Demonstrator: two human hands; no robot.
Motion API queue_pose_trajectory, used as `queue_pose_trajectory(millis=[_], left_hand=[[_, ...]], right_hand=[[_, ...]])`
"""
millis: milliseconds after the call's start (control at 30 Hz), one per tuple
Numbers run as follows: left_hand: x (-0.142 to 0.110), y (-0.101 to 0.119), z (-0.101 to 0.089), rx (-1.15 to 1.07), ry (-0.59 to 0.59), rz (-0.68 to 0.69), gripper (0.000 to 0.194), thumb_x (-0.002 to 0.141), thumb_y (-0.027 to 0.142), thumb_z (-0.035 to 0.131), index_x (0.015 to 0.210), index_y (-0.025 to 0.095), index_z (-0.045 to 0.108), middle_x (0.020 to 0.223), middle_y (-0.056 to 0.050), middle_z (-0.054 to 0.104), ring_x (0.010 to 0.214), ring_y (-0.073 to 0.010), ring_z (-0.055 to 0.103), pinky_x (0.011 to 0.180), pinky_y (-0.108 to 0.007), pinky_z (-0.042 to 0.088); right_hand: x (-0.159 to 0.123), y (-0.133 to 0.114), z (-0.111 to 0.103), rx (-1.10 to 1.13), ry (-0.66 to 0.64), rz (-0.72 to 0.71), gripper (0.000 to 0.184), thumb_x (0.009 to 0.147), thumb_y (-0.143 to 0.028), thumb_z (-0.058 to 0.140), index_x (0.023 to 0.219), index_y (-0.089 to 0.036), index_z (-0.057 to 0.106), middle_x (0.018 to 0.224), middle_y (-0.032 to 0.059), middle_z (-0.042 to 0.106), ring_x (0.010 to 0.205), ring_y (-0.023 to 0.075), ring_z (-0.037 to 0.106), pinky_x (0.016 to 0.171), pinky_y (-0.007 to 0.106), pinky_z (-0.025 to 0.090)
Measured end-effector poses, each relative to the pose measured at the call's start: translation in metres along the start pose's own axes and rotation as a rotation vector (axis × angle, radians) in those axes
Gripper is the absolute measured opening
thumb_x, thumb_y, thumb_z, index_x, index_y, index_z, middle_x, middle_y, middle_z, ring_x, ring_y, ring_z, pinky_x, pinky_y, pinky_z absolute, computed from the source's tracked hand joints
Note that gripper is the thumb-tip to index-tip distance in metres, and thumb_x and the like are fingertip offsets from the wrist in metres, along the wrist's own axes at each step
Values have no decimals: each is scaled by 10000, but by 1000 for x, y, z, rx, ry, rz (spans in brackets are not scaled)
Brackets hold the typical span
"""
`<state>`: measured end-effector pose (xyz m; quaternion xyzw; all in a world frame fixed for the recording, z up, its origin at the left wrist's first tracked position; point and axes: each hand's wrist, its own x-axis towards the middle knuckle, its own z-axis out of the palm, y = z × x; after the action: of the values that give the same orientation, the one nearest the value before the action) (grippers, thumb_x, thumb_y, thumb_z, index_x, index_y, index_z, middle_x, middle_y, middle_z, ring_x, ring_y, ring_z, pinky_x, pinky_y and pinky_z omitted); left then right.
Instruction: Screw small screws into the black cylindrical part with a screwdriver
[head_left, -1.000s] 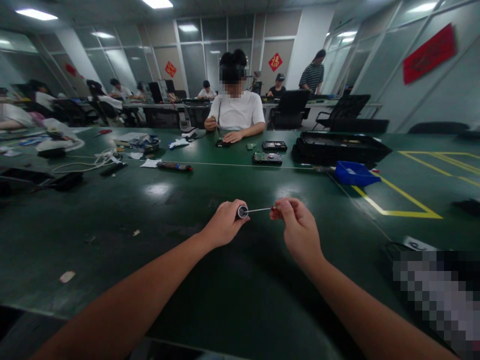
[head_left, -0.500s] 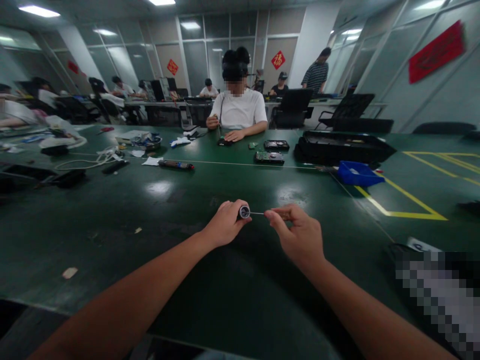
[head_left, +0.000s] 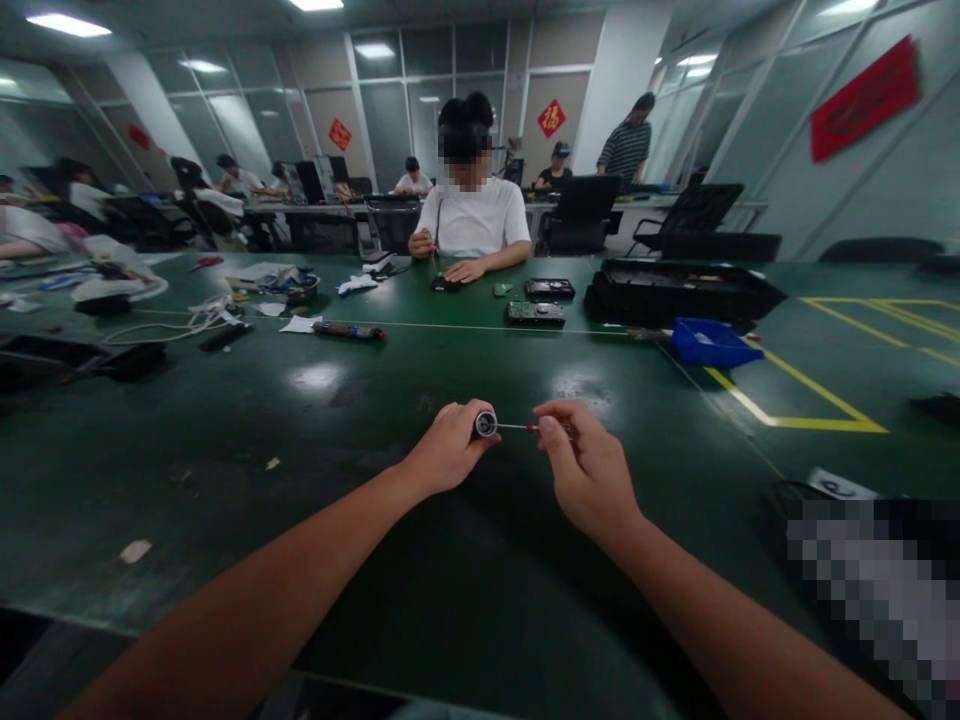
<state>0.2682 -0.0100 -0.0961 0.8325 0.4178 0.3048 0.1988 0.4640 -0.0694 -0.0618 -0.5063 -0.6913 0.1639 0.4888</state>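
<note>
My left hand point(head_left: 450, 446) is closed around a small dark cylinder point(head_left: 486, 425) with a silvery ring at its round end, which faces me. Most of its body is hidden in my fingers, so I cannot tell its kind. In my right hand point(head_left: 589, 455) is a screwdriver point(head_left: 532, 428). Its thin metal shaft points left and its tip reaches the ringed end of the cylinder. Only a little of the reddish handle shows between thumb and fingers. Both hands are above the green table point(head_left: 420, 600).
Across the table a person in a white shirt point(head_left: 480, 220) works with both hands on a small dark part. Hard drives point(head_left: 535, 313), a blue bin point(head_left: 712, 343) and a long black tray point(head_left: 675, 292) are right of centre. A pen-like tool point(head_left: 349, 330) and a white cable point(head_left: 180, 325) lie left.
The fingers of my right hand have shifted on the screwdriver handle, and its red front end now shows. My left hand stays closed on the cylinder. The view has moved slightly.
</note>
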Motion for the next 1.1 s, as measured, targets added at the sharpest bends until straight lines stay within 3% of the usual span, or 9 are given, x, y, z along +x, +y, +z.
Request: queue_pose_trajectory(millis=[233, 400, 533, 633, 900, 1100], left_hand=[[-1, 3, -1, 17, 21, 8, 102, 926, 224, 599, 1006, 200, 539, 947, -29, 614, 886, -210, 554, 808, -362, 441], [1, 5, -2, 117, 35, 90, 126, 917, 202, 608, 1014, 198, 527, 938, -22, 611, 875, -203, 548, 935, -420, 422], [2, 4, 0, 66, -1, 37, 130, 915, 208, 610, 1018, 206, 531, 942, -21, 613, 880, -206, 562, 913, -418, 440], [2, 3, 2, 5, -10, -14, 151, 913, 200, 604, 1045, 212, 532, 981, -32, 623, 926, -218, 574, 874, -400, 455], [-1, 1, 1, -85, -21, -73, 177, 924, 197, 576, 1093, 205, 525, 1018, -44, 622, 936, -213, 586, 827, -370, 470], [-1, -1, 0, -90, 1, -66, 188, 926, 207, 582, 1100, 203, 512, 1017, -46, 626, 943, -215, 591, 835, -376, 473]], right_hand=[[7, 15, 11, 462, 116, 220, 231, 942, -416, 571, 994, -203, 646, 848, 37, 684, 785, 182, 664, 787, 365, 524], [15, 29, 13, 744, 132, 453, 231, 889, -434, 621, 858, -205, 629, 763, 3, 619, 669, 154, 608, 692, 343, 532], [15, 33, 10, 607, 219, 362, 219, 910, -434, 607, 910, -216, 630, 801, 7, 643, 697, 152, 618, 710, 336, 522], [12, 25, 7, 432, 183, 242, 232, 947, -439, 556, 955, -217, 624, 819, 19, 667, 740, 167, 646, 748, 353, 521], [4, 5, 4, 125, 112, 82, 206, 975, -390, 507, 1014, -216, 610, 839, 43, 723, 780, 197, 704, 727, 340, 523], [1, 4, 3, 67, 77, 28, 171, 987, -359, 502, 1051, -231, 596, 874, 45, 740, 819, 206, 724, 732, 337, 522]])
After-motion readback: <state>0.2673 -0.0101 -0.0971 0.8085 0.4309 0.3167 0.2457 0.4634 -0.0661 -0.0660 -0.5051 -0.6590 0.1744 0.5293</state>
